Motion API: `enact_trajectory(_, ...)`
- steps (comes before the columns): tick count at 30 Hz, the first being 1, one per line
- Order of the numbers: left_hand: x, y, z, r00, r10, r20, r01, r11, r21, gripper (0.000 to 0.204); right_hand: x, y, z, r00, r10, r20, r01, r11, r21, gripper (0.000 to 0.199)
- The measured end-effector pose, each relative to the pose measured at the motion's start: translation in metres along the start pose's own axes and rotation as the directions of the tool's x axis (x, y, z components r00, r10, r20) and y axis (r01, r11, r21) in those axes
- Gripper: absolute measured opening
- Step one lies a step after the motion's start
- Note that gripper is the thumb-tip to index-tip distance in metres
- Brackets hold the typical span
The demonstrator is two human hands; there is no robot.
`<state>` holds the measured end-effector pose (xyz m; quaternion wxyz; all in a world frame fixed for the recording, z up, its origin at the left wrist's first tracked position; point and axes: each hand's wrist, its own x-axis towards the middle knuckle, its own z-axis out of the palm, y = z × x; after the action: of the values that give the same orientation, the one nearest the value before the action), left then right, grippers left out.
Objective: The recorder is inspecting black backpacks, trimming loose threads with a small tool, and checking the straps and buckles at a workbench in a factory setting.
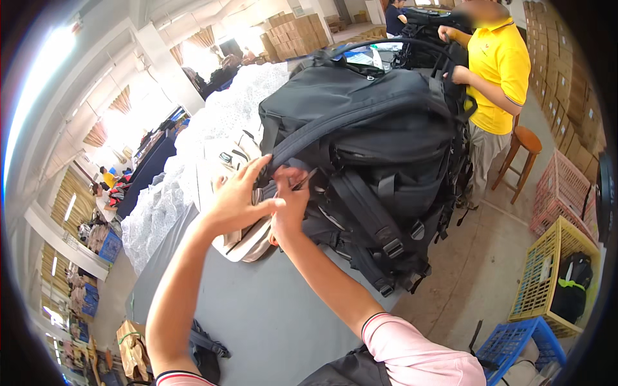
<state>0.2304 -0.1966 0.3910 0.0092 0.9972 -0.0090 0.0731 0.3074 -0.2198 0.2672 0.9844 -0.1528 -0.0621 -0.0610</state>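
Observation:
A large black backpack point(380, 148) lies on the grey table point(270, 315), straps and buckles facing me. My left hand point(238, 196) rests against its near side, fingers spread, thumb touching my other hand. My right hand point(290, 202) is closed on a small dark thin tool, held against the backpack's strap area. Under the bag's near end sits a cream and white bag point(248, 241), partly hidden by my hands.
Bubble wrap point(212, 128) is heaped along the table's left. A person in a yellow shirt point(499, 71) stands at the far right handling another black bag. A wooden stool point(524, 151), a pink crate, a yellow crate point(547, 276) and a blue crate point(512, 344) stand on the floor at right.

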Motion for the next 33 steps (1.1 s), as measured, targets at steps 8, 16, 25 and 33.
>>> enact_trajectory(8, 0.037, -0.045, 0.021, 0.928, 0.019, -0.372, 0.08, 0.965, 0.249, 0.05, -0.074, -0.024, -0.103, 0.885, 0.44, 0.152, -0.342, 0.836, -0.43, 0.011)
enact_trajectory(16, 0.067, -0.138, 0.012, 0.824, -0.361, -0.437, 0.466, 0.87, 0.16, 0.039, -0.092, -0.179, -0.122, 0.814, 0.37, 0.447, 0.074, 0.699, -0.712, 0.009)
enact_trajectory(25, 0.054, -0.034, 0.047, 0.752, 0.418, -0.509, -0.276, 0.902, 0.333, 0.105, 0.026, -0.251, -0.056, 0.617, -0.101, 0.781, 0.772, -0.118, -0.625, 0.052)
enact_trajectory(33, 0.076, -0.029, 0.031, 0.881, 0.305, -0.362, -0.29, 0.952, 0.095, 0.082, 0.087, -0.255, -0.021, 0.651, 0.032, 0.758, 0.706, -0.391, -0.59, 0.056)
